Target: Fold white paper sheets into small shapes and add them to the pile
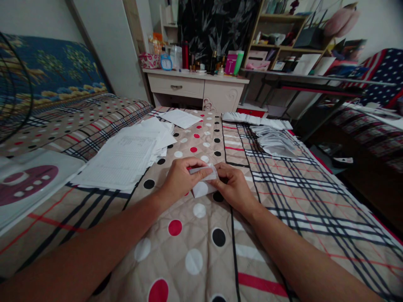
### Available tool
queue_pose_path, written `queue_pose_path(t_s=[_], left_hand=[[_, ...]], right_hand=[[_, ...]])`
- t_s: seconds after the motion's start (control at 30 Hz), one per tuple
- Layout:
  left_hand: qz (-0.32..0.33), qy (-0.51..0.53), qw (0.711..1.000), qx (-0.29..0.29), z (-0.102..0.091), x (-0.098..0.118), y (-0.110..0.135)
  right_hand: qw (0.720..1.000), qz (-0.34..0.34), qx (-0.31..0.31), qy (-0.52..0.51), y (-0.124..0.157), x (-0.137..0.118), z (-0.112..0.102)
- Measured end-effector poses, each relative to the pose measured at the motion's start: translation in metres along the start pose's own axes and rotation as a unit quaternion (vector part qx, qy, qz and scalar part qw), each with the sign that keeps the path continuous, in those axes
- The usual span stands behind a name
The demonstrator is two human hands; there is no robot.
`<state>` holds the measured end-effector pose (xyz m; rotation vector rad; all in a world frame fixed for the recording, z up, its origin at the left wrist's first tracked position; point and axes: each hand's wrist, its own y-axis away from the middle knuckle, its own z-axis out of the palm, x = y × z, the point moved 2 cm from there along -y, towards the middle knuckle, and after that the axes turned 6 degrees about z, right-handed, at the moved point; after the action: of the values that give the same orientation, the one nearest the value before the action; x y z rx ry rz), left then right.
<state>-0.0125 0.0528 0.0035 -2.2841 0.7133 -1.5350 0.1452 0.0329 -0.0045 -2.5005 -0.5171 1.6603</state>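
Observation:
My left hand and my right hand meet over the middle of the bedspread, both closed on one small piece of folded white paper. The left thumb lies across the paper's upper part, while the right thumb and fingers pinch its right end. Part of the paper is hidden behind the fingers. To the left lies a loose stack of printed paper sheets. A bundle of folded papers rests to the right, beyond my right hand.
The quilted bedspread has dots and plaid. A separate white sheet lies at the far side, near a long white folded strip. At left is a white plastic bag. A cluttered dresser stands behind the bed.

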Motion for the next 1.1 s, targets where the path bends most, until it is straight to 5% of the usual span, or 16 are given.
queue_pose_path(t_s=[0.33, 0.6, 0.73, 0.93, 1.1], left_hand=[[0.134, -0.005, 0.991, 0.028, -0.006, 0.011, -0.001], [0.180, -0.016, 0.982, 0.044, -0.011, 0.014, -0.001], [0.142, 0.003, 0.988, 0.061, -0.010, 0.008, -0.002], [-0.008, 0.120, 0.991, 0.059, -0.005, -0.007, -0.003], [-0.024, 0.147, 0.985, 0.089, -0.006, -0.004, -0.002]], right_hand=[[1.000, 0.000, 0.012, -0.006, 0.001, -0.004, 0.001], [0.995, -0.072, 0.022, 0.067, 0.005, -0.007, -0.001], [0.993, -0.083, 0.036, 0.071, 0.006, -0.008, -0.001], [0.993, -0.082, 0.061, 0.053, 0.006, -0.011, -0.004], [0.993, -0.077, 0.093, 0.009, 0.006, -0.013, -0.004]])
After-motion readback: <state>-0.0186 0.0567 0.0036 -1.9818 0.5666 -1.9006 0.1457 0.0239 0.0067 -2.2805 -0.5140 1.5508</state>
